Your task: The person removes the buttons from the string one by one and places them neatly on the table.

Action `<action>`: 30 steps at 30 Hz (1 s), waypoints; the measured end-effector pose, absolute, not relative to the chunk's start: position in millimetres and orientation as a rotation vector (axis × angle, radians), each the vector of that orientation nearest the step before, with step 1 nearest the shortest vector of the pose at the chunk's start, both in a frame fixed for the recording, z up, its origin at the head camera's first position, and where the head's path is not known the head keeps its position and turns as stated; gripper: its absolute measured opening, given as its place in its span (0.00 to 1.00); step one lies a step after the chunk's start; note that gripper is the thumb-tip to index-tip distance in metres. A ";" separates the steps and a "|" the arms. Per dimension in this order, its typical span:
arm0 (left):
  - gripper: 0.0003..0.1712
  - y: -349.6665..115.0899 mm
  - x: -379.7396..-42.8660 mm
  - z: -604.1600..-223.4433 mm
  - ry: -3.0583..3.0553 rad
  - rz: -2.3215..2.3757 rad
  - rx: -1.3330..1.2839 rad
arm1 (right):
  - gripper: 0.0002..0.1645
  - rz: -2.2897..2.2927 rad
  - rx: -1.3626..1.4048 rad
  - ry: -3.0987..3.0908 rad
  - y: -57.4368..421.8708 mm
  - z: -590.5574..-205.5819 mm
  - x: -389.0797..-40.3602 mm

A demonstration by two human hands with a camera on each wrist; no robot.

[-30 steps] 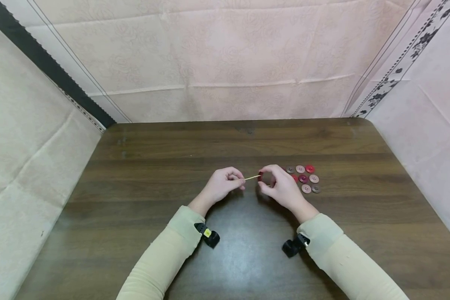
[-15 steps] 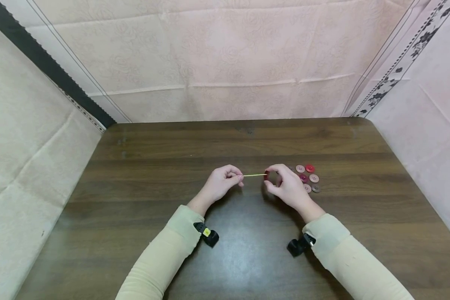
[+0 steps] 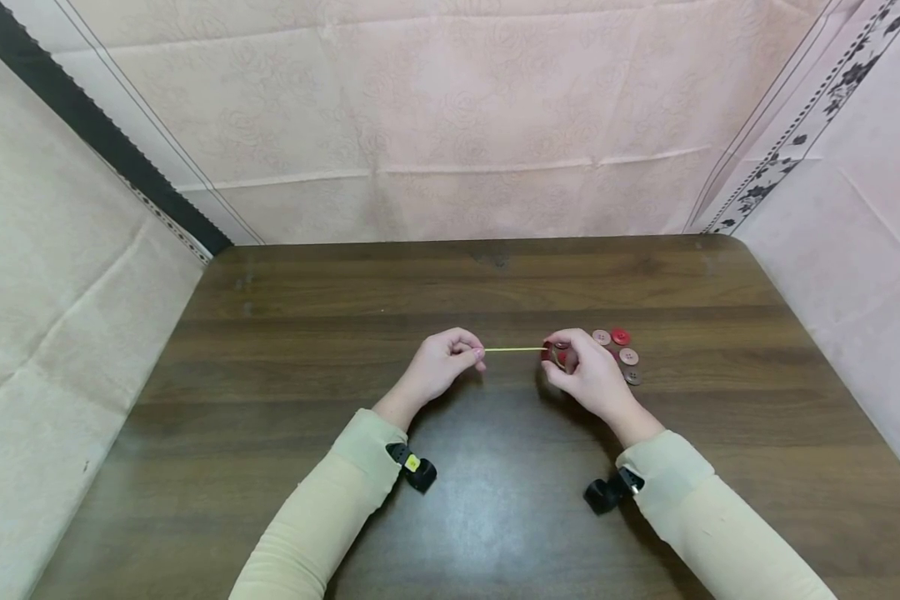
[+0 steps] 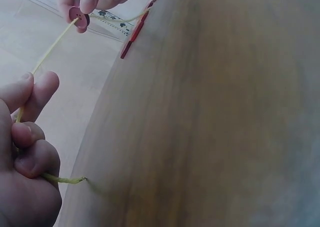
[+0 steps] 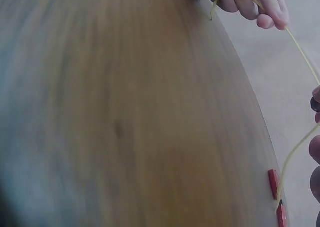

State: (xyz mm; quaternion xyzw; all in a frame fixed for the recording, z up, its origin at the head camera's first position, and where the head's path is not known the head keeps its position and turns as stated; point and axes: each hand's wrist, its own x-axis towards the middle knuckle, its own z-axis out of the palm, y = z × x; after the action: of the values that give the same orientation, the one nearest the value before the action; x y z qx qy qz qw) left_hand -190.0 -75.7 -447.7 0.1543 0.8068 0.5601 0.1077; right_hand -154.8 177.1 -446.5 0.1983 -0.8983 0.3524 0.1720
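Observation:
A yellow string (image 3: 513, 349) runs taut between the two hands. My left hand (image 3: 444, 364) pinches it between thumb and index finger, the other fingers curled, and its short tail pokes out below them in the left wrist view. My right hand (image 3: 588, 379) pinches a dark red button (image 4: 76, 17) by its edge, held upright above the table. The string passes through a hole in this button, and a loose end (image 4: 122, 20) trails out from its far side. Just beyond the right fingers lie loose buttons, some hidden behind that hand.
Several buttons lie grouped flat on the brown wooden table (image 3: 345, 333), among them a bright red button (image 3: 620, 337), pink buttons (image 3: 628, 357) and a grey button (image 3: 632, 377). A pale patterned cloth (image 3: 480, 125) hangs behind the table and along both sides.
My right hand has moved right with the button, sliding it along the string, so the stretch between the hands is longer and more level. The left hand has barely moved.

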 end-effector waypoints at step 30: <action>0.05 -78.5 -192.2 -451.3 2.404 1.669 0.419 | 0.19 0.993 0.466 -2.624 207.7 -447.1 -150.6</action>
State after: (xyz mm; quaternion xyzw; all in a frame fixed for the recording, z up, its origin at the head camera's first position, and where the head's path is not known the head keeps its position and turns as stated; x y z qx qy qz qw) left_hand -192.2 -78.5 -451.3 0.1413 0.8096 0.5621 0.0924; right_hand -150.6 207.7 -447.1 0.1621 -0.9124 0.3453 0.1485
